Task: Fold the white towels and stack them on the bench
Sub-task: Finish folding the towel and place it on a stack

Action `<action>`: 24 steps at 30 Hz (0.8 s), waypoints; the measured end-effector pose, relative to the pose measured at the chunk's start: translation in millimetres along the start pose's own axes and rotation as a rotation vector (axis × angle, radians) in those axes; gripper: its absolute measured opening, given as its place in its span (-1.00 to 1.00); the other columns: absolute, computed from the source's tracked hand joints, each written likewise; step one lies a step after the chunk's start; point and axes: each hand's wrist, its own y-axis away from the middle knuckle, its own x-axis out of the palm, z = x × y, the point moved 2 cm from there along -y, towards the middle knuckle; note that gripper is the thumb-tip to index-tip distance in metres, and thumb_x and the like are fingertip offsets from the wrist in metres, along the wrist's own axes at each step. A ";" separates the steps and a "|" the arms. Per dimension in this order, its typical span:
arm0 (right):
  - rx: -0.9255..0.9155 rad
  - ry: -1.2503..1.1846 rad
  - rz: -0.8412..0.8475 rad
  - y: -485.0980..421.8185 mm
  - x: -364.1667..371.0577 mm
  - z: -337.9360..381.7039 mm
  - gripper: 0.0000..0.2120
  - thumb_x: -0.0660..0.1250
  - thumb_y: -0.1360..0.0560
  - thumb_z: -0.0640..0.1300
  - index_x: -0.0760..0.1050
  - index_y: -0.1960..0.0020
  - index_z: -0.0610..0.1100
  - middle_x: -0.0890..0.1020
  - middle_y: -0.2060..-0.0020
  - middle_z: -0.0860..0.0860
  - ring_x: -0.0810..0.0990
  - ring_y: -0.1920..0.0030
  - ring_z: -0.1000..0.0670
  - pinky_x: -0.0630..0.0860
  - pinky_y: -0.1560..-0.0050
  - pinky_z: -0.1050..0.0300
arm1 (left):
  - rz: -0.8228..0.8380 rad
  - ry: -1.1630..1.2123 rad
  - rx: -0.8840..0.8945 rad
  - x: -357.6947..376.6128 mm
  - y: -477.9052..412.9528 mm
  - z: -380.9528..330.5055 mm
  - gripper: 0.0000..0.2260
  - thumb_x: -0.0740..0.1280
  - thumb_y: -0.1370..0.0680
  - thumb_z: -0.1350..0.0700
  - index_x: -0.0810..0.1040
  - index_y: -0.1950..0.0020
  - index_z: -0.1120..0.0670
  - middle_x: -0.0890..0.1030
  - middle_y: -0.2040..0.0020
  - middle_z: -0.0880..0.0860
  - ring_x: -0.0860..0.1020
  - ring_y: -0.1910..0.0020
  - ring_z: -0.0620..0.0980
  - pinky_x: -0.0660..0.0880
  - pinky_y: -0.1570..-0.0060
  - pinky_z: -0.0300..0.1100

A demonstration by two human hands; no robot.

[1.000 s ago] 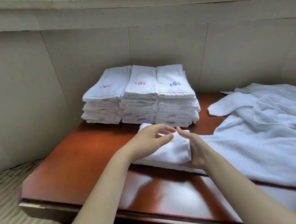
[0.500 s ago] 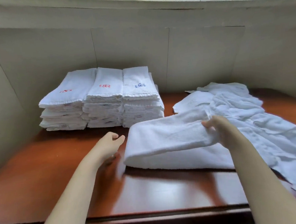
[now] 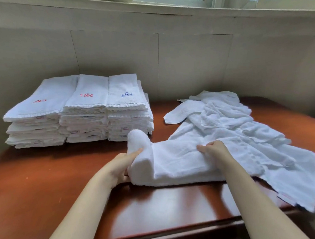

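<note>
On the reddish-brown wooden surface in front of me lies the white towel I am working on, folded lengthwise into a thick band that runs from left to right. My left hand has its grip on the left end of that band: the fingers are curled round the rounded fold, thumb side toward me, and the end just beyond them stands up in a soft hump. My right hand is planted on top of the towel toward its right half, with the fingers bent and bunching the cloth under them, so that grip too is closed on the towel. The right part of the towel spreads out flat and its far corner hangs over the near edge of the surface, blurred there.

Behind it, touching it on the right, is a loose heap of unfolded white towels, crumpled and reaching back toward the wall. At the back left, against the pale wall, stand the folded towels in three neat stacks side by side; the two left tops bear a red embroidered mark, the right one a blue mark. The hump of my towel sits just in front of the rightmost stack. Above the wall runs a window ledge with glass behind it.
</note>
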 end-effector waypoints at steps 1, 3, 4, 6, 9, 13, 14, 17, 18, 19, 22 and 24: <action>0.013 -0.048 0.028 -0.7 -0.1 2.0 -0.56 0.44 -0.40 -0.25 0.23 0.48 -0.11 0.28 0.52 0.00 0.28 0.44 -0.01 0.20 0.41 0.17 | -0.003 0.018 0.013 -0.4 1.0 0.5 -0.57 0.37 -0.49 -0.16 0.56 -0.21 0.11 0.68 -0.05 0.07 0.64 -0.03 0.00 0.58 0.16 -0.13; 0.032 -0.133 0.092 1.2 1.8 6.3 -0.60 0.43 -0.42 -0.30 0.27 0.44 -0.15 0.34 0.44 -0.05 0.34 0.39 -0.01 0.26 0.34 0.18 | -0.006 0.061 0.029 -4.8 4.6 0.0 -0.60 0.37 -0.52 -0.05 0.55 -0.24 0.19 0.64 -0.12 0.15 0.60 -0.14 0.09 0.57 -0.04 -0.04; 0.033 -0.166 0.125 3.3 4.2 9.5 -0.65 0.42 -0.43 -0.30 0.30 0.40 -0.16 0.37 0.39 -0.06 0.39 0.37 -0.01 0.30 0.31 0.21 | -0.011 0.095 0.041 -9.5 6.9 -1.7 -0.63 0.35 -0.55 0.01 0.54 -0.24 0.23 0.62 -0.15 0.19 0.58 -0.17 0.12 0.53 -0.07 -0.03; 0.008 -0.214 0.155 7.7 10.4 20.6 -0.68 0.41 -0.44 -0.31 0.32 0.37 -0.17 0.42 0.39 -0.05 0.46 0.52 0.07 0.34 0.46 0.34 | -0.042 0.173 0.075 -24.8 10.2 -7.3 -0.68 0.29 -0.58 0.11 0.53 -0.24 0.28 0.59 -0.18 0.23 0.57 -0.15 0.13 0.52 -0.02 -0.08; -0.036 -0.324 0.142 13.3 18.0 40.3 -0.73 0.37 -0.46 -0.36 0.37 0.32 -0.17 0.48 0.39 -0.06 0.50 0.49 0.04 0.36 0.60 0.39 | -0.137 0.265 0.096 -62.1 19.8 -14.2 -0.76 0.22 -0.61 0.19 0.52 -0.21 0.27 0.59 -0.12 0.23 0.61 0.03 0.05 0.54 0.15 -0.17; -0.006 -0.377 0.173 18.6 17.3 49.6 -0.76 0.34 -0.44 -0.43 0.39 0.29 -0.18 0.47 0.38 -0.09 0.49 0.50 0.01 0.37 0.59 0.35 | -0.386 -0.005 -0.020 -113.1 38.4 -6.3 -0.86 0.27 -0.59 0.16 0.46 -0.13 0.13 0.57 0.04 0.13 0.56 0.21 0.01 0.47 0.26 -0.15; 0.024 -0.317 0.195 20.1 17.3 47.4 -0.82 0.33 -0.44 -0.44 0.44 0.23 -0.20 0.46 0.38 -0.08 0.47 0.52 0.03 0.31 0.62 0.38 | -0.425 -0.042 -0.039 -121.1 40.7 -3.6 -0.80 0.28 -0.59 0.12 0.43 -0.19 0.12 0.57 0.01 0.14 0.55 0.15 0.03 0.48 0.20 -0.12; 0.114 -0.138 0.281 22.8 18.8 39.1 -0.65 0.31 -0.46 -0.41 0.42 -0.22 -0.26 0.46 0.24 -0.08 0.44 0.35 0.00 0.28 0.50 0.31 | -0.402 -0.096 -0.065 -123.0 42.6 -2.3 -0.66 0.28 -0.57 -0.12 0.38 -0.24 0.04 0.56 -0.05 0.13 0.55 0.02 0.06 0.47 0.04 -0.04; 0.119 -0.122 0.304 21.7 19.6 36.5 -0.55 0.31 -0.46 -0.37 0.36 -0.33 -0.20 0.48 0.13 -0.10 0.45 0.28 -0.02 0.28 0.43 0.25 | -0.382 -0.129 -0.069 -119.3 41.1 -3.5 -0.63 0.26 -0.55 -0.19 0.40 -0.22 0.03 0.56 -0.04 0.10 0.55 0.04 0.04 0.45 0.03 -0.05; 0.116 -0.125 0.315 21.7 20.0 35.6 -0.50 0.32 -0.47 -0.34 0.34 -0.37 -0.11 0.50 0.02 -0.12 0.46 0.21 -0.04 0.29 0.40 0.22 | -0.370 -0.168 -0.065 -115.9 38.0 -4.3 -0.58 0.23 -0.54 -0.25 0.41 -0.22 0.03 0.56 -0.05 0.07 0.54 0.04 0.01 0.44 0.04 -0.07; 0.043 -0.202 0.323 25.8 17.0 40.8 -0.66 0.32 -0.48 -0.29 0.48 -0.24 -0.10 0.56 -0.06 -0.15 0.53 0.10 -0.06 0.46 0.21 0.16 | -0.411 -0.335 -0.038 -105.9 24.4 -3.9 -0.38 0.25 -0.49 -0.30 0.34 -0.39 0.08 0.46 -0.30 0.07 0.45 -0.19 0.08 0.38 -0.09 -0.04; -0.030 -0.205 0.303 28.7 5.4 45.9 -0.79 0.31 -0.47 -0.32 0.58 -0.06 -0.15 0.57 0.05 -0.18 0.52 0.09 -0.11 0.41 0.09 0.03 | -0.473 -0.478 -0.027 -101.6 16.8 -2.9 -0.27 0.36 -0.46 -0.21 0.19 -0.49 0.11 0.33 -0.43 0.11 0.36 -0.34 0.14 0.32 -0.15 -0.03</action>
